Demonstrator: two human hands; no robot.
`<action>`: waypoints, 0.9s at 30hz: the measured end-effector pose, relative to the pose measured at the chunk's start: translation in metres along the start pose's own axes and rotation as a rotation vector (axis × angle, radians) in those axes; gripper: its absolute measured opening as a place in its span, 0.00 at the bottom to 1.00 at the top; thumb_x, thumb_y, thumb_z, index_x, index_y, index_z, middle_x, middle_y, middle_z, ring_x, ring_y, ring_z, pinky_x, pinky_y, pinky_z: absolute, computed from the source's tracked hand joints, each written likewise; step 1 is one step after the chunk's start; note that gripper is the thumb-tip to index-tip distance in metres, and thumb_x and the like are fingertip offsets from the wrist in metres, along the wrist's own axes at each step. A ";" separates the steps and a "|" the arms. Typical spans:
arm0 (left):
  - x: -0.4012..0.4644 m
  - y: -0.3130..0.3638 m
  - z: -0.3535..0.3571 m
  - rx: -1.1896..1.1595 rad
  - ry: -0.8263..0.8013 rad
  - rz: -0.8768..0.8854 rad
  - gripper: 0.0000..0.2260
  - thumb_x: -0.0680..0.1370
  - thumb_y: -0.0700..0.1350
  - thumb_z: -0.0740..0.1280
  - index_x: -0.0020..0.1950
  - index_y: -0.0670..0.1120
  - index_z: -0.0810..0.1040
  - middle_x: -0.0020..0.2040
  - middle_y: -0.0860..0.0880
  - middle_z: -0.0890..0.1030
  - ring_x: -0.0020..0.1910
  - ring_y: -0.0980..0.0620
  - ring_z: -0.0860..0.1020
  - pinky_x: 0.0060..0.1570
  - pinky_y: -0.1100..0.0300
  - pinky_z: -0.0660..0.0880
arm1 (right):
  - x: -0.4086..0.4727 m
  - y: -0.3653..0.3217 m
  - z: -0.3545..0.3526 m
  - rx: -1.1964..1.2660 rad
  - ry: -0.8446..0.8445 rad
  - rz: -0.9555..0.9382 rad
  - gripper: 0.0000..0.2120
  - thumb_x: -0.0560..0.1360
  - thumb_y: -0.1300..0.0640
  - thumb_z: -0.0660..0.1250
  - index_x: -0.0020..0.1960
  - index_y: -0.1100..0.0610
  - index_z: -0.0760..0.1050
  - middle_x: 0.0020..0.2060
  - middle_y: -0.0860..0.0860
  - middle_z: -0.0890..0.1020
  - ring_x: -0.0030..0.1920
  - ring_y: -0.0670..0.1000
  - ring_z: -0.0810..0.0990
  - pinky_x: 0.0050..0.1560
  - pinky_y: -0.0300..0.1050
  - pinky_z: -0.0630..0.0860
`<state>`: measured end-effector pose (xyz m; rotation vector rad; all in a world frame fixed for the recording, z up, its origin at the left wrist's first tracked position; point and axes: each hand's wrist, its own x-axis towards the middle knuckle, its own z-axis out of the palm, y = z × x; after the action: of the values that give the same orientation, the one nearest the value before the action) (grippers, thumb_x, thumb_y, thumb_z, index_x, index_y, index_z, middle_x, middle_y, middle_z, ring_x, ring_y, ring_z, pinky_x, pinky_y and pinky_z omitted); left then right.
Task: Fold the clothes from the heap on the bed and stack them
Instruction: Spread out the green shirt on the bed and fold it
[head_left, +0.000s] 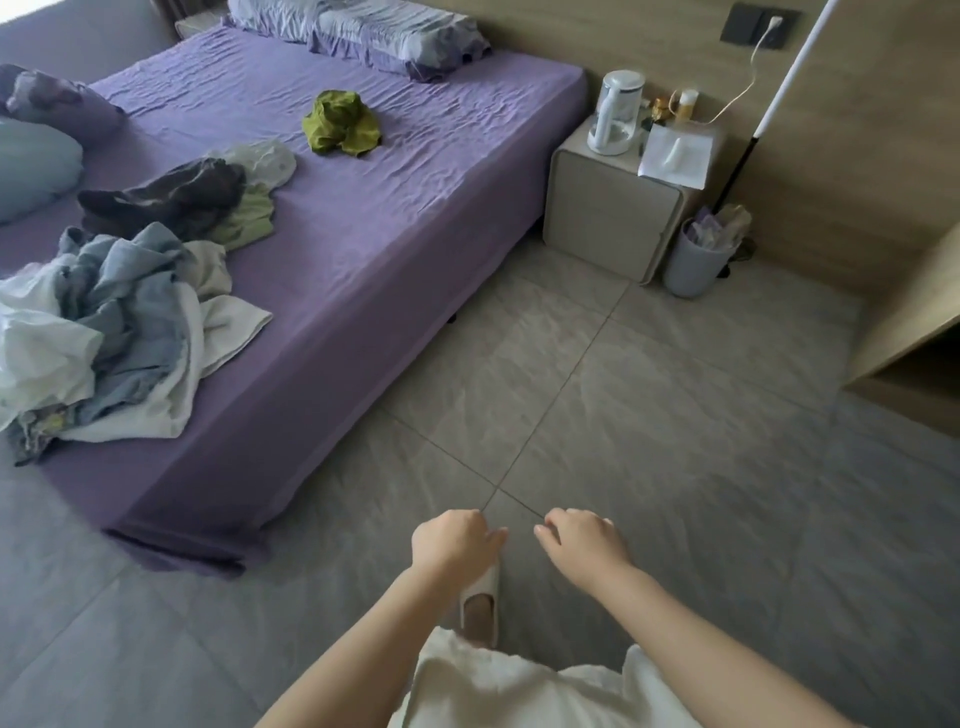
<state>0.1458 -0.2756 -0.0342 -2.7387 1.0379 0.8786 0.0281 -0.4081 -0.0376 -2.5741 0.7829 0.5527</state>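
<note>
A heap of blue and white clothes (109, 332) lies on the near left corner of the purple bed (374, 249). Behind it sit dark clothes (171, 200) with a pale green piece (249, 218) and a white piece (265, 161). A crumpled olive-green garment (340, 123) lies alone mid-bed. My left hand (454, 540) and my right hand (584, 535) hang over the floor in front of me, fingers loosely curled, holding nothing, well to the right of the bed.
Pillows (363, 31) lie at the head of the bed, more at the far left (36, 166). A white nightstand (613, 213) with a kettle (615, 111) stands beside the bed, a bin (698, 265) and a mop handle (769, 104) next to it. Grey floor tiles (675, 415) lie underfoot.
</note>
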 end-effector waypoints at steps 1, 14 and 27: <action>0.011 -0.002 -0.006 0.042 -0.011 0.037 0.18 0.78 0.60 0.55 0.49 0.51 0.79 0.39 0.53 0.76 0.41 0.49 0.77 0.29 0.62 0.63 | 0.009 0.000 -0.005 0.002 0.002 0.016 0.18 0.80 0.45 0.52 0.57 0.54 0.74 0.56 0.53 0.80 0.57 0.55 0.76 0.55 0.46 0.69; 0.155 -0.021 -0.096 0.064 -0.037 0.114 0.18 0.76 0.59 0.56 0.50 0.50 0.79 0.50 0.51 0.81 0.52 0.47 0.79 0.39 0.61 0.69 | 0.140 -0.027 -0.080 0.033 0.036 0.126 0.16 0.79 0.49 0.53 0.59 0.53 0.74 0.57 0.53 0.79 0.59 0.54 0.76 0.57 0.46 0.69; 0.270 -0.006 -0.153 -0.088 -0.061 -0.031 0.19 0.75 0.63 0.56 0.38 0.49 0.72 0.45 0.51 0.82 0.47 0.47 0.80 0.38 0.60 0.68 | 0.276 0.003 -0.148 -0.059 -0.052 0.035 0.17 0.79 0.48 0.53 0.60 0.53 0.74 0.58 0.51 0.79 0.61 0.54 0.73 0.59 0.46 0.67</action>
<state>0.3867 -0.4696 -0.0541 -2.7713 0.9657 1.0194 0.2748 -0.6006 -0.0435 -2.5930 0.8074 0.6601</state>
